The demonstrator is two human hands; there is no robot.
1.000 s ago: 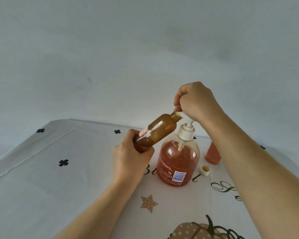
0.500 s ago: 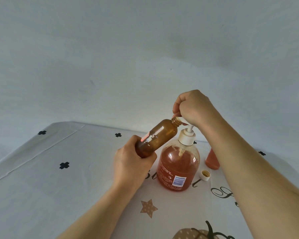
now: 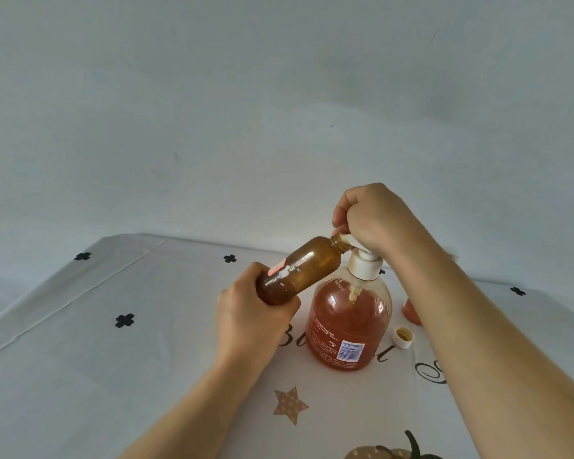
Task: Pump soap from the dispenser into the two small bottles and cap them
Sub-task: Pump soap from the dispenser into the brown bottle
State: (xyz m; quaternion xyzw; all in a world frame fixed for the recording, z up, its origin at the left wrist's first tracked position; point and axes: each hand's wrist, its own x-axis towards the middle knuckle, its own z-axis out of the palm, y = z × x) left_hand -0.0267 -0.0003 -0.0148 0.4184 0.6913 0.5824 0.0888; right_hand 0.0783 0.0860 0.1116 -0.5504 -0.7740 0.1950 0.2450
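A soap dispenser (image 3: 347, 326) with orange liquid and a white pump stands on the table. My left hand (image 3: 251, 313) grips the base of a small amber bottle (image 3: 304, 266), tilted so its open neck meets the pump's spout. My right hand (image 3: 368, 218) is curled over the pump head, which sits low on its collar. A second small orange bottle (image 3: 411, 313) stands behind my right forearm, mostly hidden. A white cap (image 3: 404, 337) lies open side up to the right of the dispenser.
The table wears a white cloth (image 3: 113, 359) printed with black clovers, a star, lettering and a pumpkin. A plain pale wall rises just behind the table's far edge.
My right hand has pushed the pump head down toward its collar. The amber bottle's neck has stayed at the spout, and my left hand has kept its grip.
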